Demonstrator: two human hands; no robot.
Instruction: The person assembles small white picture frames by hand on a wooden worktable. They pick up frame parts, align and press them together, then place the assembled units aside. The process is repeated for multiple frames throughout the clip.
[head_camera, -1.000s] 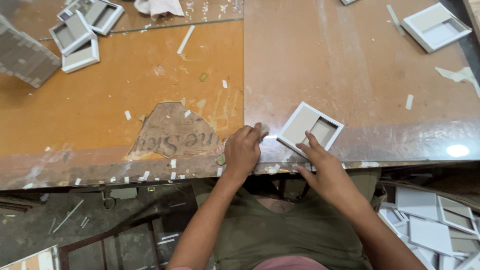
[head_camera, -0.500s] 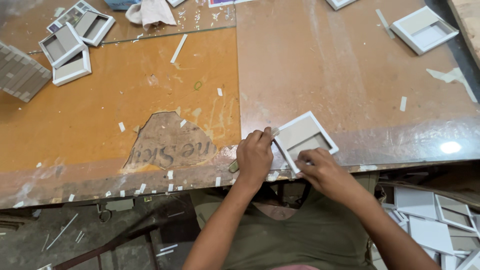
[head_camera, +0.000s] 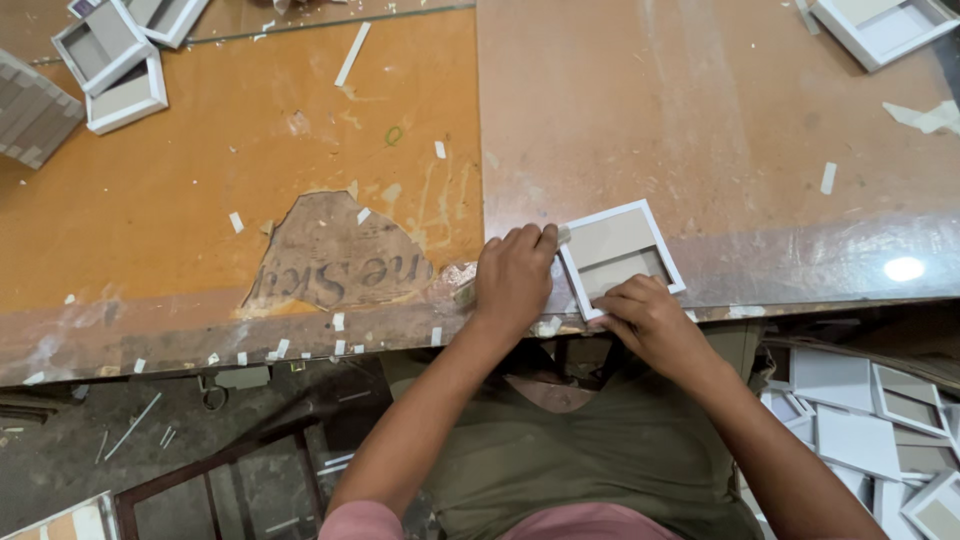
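At the near edge of the table (head_camera: 700, 120), a shallow square tray (head_camera: 618, 258) with white rim and grey-brown floor lies flat, turned slightly askew, one corner reaching the table's front lip. Left hand (head_camera: 512, 282): palm down on the table just beside the tray's left side, fingers curled and pressed together, fingertips touching the tray's upper-left corner. Right hand (head_camera: 648, 318): laid over the tray's near corner, fingers bent and closed on the white rim; whether the thumb lies under the rim cannot be told. Left of the hands, a torn patch (head_camera: 335, 262) in the orange table covering exposes a brown layer bearing lettering. White paper scraps (head_camera: 352, 52) lie scattered over the surface. At the far left, several more trays (head_camera: 112, 62) of the same kind sit together beside a grey block (head_camera: 30, 115); another tray (head_camera: 880, 25) rests at the far right, with a torn white scrap (head_camera: 925, 115) near it. Below the table edge at right, a heap of trays (head_camera: 860, 420) lies on the floor by the person's right arm. Bright glare (head_camera: 903, 268) marks the table's glossy right part.
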